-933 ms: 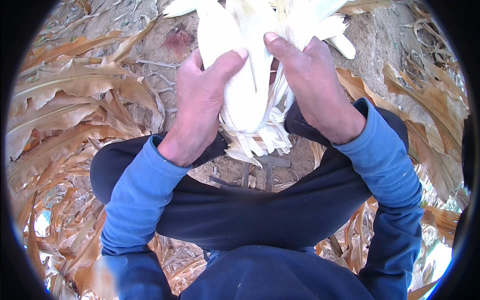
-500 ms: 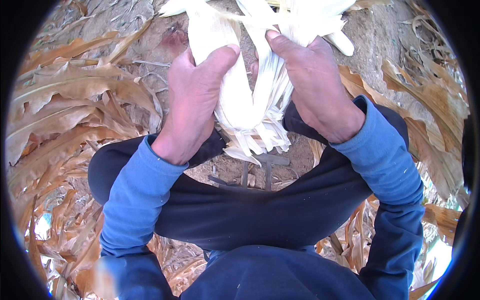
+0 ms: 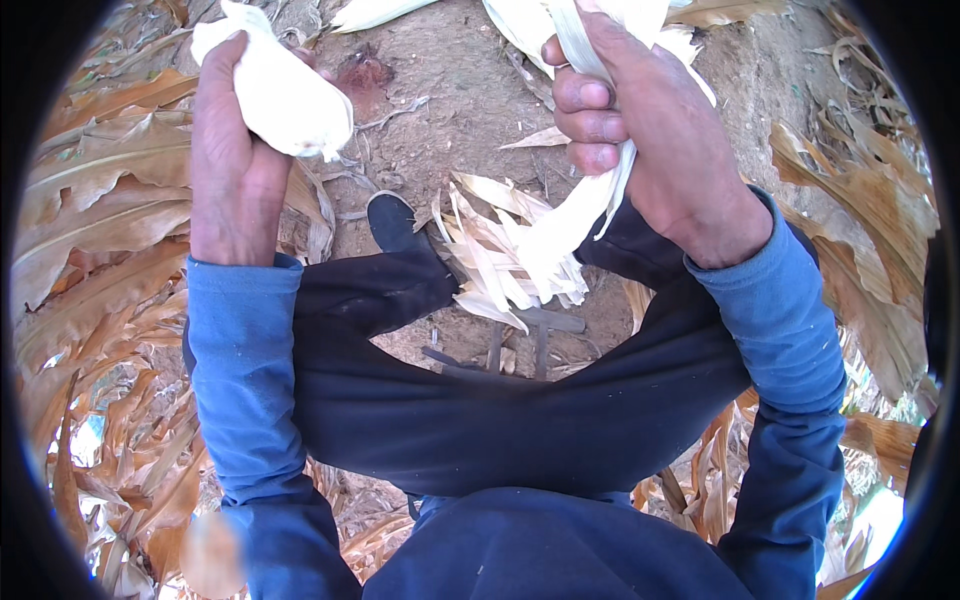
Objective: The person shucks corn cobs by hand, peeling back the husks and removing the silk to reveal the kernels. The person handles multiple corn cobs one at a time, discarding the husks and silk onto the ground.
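At the upper left, my left hand point(image 3: 238, 165) is closed round a plump white husk-wrapped ear of corn point(image 3: 292, 95), its thumb on the near side. Its other fingers are mostly hidden behind the ear. My right hand point(image 3: 655, 135), at the upper right, is curled into a fist round pale corn husk point(image 3: 580, 45). A long white strip of the husk hangs below the fist toward a small heap of torn husks point(image 3: 490, 270) on the ground between my legs. Bright light washes out detail on the husks.
Dry brown corn leaves point(image 3: 110, 210) lie thick on the left, with more leaves point(image 3: 850, 210) on the right. Pale husks point(image 3: 375, 12) lie at the top edge on bare soil point(image 3: 450, 95). My crossed legs point(image 3: 520, 420) and a dark shoe point(image 3: 395, 222) frame the heap.
My hands have moved apart. The left has swung up and left with the white ear; the right has turned and closed into a fist round husk. The husk heap is now more exposed.
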The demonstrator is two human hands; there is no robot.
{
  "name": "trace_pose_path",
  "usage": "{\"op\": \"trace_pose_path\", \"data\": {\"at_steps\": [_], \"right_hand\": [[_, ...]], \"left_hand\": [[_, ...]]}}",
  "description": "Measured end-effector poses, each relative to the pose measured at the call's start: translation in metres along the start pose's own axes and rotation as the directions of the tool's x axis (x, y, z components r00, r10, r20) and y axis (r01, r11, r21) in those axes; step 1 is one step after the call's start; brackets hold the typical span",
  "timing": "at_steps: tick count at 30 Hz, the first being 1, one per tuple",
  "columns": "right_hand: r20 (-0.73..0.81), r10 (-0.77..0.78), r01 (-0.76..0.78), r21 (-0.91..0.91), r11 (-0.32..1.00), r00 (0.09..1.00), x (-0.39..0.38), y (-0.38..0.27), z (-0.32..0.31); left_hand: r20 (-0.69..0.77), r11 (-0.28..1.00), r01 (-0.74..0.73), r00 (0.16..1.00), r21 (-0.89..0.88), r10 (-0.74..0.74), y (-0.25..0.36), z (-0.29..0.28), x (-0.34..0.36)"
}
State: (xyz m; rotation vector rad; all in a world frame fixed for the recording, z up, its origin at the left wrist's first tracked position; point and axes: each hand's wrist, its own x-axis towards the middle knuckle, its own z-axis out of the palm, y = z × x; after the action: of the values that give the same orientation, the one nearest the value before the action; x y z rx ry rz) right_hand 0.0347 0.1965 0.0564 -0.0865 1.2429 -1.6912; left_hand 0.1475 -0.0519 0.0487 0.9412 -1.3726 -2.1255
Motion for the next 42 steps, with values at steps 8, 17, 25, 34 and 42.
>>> {"op": "trace_pose_path", "data": {"at_steps": [8,17,25,34,42], "right_hand": [[0.189,-0.155,0.183,-0.145,0.972,0.97,0.014,0.025,0.001],[0.128,-0.046,0.066,-0.152,0.986,0.991,0.013,0.021,0.001],[0.038,-0.177,0.179,-0.039,0.983,0.983,0.014,0.026,-0.002],[0.112,-0.156,0.132,0.193,0.972,0.981,0.008,0.02,0.009],[0.11,0.161,-0.158,-0.035,0.987,0.981,-0.007,0.018,0.018]], "left_hand": [[0.381,0.963,0.27,0.889,0.011,-0.254,-0.044,0.057,-0.068],[0.529,0.941,0.339,0.797,0.011,-0.293,-0.049,0.05,-0.068],[0.319,0.928,0.352,0.9,-0.125,-0.298,-0.045,0.061,-0.071],[0.197,0.916,0.385,0.912,-0.11,-0.359,-0.058,0.039,-0.052],[0.036,0.981,0.11,0.992,0.163,-0.117,-0.048,0.048,-0.048]]}}
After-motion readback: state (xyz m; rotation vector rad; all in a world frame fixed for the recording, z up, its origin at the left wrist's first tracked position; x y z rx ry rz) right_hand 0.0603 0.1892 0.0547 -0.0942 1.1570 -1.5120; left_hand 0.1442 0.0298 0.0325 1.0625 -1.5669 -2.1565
